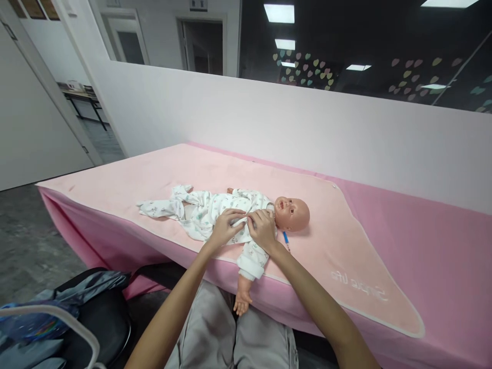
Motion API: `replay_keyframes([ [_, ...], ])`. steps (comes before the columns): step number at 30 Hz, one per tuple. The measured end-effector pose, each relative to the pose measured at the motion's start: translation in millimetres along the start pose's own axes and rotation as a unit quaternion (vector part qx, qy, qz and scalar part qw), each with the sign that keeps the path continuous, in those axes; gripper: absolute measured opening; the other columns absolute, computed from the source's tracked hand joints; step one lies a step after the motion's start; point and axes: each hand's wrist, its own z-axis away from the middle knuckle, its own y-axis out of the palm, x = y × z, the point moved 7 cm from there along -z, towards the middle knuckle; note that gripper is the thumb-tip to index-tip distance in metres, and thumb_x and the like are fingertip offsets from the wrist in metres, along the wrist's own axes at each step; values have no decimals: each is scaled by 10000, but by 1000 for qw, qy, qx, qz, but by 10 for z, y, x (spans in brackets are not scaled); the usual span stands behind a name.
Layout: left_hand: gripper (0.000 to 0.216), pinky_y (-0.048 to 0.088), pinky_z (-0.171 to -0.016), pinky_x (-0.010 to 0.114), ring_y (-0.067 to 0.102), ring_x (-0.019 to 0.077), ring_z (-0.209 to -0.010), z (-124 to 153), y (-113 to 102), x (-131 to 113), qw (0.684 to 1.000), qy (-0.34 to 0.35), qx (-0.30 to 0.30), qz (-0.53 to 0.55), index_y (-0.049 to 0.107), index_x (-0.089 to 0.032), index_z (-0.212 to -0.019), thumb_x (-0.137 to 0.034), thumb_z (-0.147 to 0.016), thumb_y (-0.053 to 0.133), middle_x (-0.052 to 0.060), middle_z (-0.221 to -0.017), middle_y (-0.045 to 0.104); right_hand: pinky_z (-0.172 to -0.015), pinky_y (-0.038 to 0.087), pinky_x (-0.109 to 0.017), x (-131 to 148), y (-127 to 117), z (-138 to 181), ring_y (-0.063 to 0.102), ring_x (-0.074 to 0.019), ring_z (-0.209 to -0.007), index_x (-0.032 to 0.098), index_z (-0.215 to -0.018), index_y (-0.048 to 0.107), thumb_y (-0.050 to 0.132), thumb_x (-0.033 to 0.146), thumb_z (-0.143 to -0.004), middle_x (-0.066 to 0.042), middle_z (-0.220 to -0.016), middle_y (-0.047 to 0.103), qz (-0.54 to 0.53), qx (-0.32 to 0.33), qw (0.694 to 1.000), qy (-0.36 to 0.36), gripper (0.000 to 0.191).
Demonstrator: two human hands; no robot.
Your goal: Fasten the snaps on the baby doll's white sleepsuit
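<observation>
A baby doll (292,214) lies on its back across the table, head to the right and legs to the left. It wears a white patterned romper (203,207); one doll arm (243,292) hangs over the near table edge. My left hand (227,225) is on the chest, fingers pinched on the romper's cloth. Close beside it, my right hand (263,228) pinches the same front of the romper near the collar. What exactly lies between the fingertips is too small to make out. A blue strip (285,238) lies by the doll's neck.
A light pink mat (346,246) with lettering covers much of the pink-covered table (442,246). A white wall with a window (365,46) stands behind. At lower left is a black chair (100,318) with clothing and a blue bag on it.
</observation>
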Motion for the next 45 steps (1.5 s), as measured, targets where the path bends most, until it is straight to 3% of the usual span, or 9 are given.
replay_keyframes([
  [8, 150, 440, -946, 384, 545, 234, -1093, -2, 20, 139, 986, -72, 47, 140, 715, -203, -857, -278, -757, 630, 84, -1144, 611, -783, 302, -327, -25, 15, 27, 500, -164, -782, 199, -846, 593, 438, 235, -908, -25, -787, 612, -8, -6, 1000, 9, 171],
  [14, 189, 404, -986, 385, 521, 230, -1140, 1, 8, 79, 981, -66, 85, 160, 720, -221, -905, -300, -788, 595, 72, -1211, 586, -784, 305, -327, -24, -11, 35, 498, -166, -764, 203, -844, 601, 440, 233, -905, -25, -772, 609, -16, -14, 1000, 5, 174],
  [20, 128, 458, -869, 330, 598, 191, -938, 10, -18, 112, 991, -60, 11, 122, 690, -185, -760, -174, -741, 564, 64, -971, 631, -800, 313, -326, -11, -7, 32, 509, -166, -783, 200, -832, 606, 458, 252, -897, -30, -781, 609, -25, 5, 1000, -6, 169],
  [25, 124, 455, -855, 328, 593, 197, -925, 8, -33, 79, 995, -35, -13, 97, 640, -173, -692, -181, -748, 529, 63, -890, 616, -803, 322, -319, -9, 8, 32, 520, -158, -803, 199, -841, 607, 473, 271, -895, -28, -795, 609, -34, 12, 999, -10, 161],
  [33, 204, 465, -839, 317, 588, 192, -922, 25, -69, 0, 997, -25, -21, 73, 636, -185, -867, -139, -735, 487, 47, -947, 624, -788, 343, -319, -59, 1, 32, 514, -165, -787, 204, -806, 594, 476, 256, -892, -24, -783, 614, -43, 0, 999, 12, 155],
  [45, 138, 456, -869, 318, 563, 206, -1032, 58, -19, 25, 998, -34, 4, 56, 666, -197, -871, -262, -793, 572, 59, -1109, 604, -796, 350, -317, -57, -2, 43, 506, -169, -799, 200, -811, 587, 508, 222, -857, -24, -786, 611, -50, -3, 999, 10, 94],
])
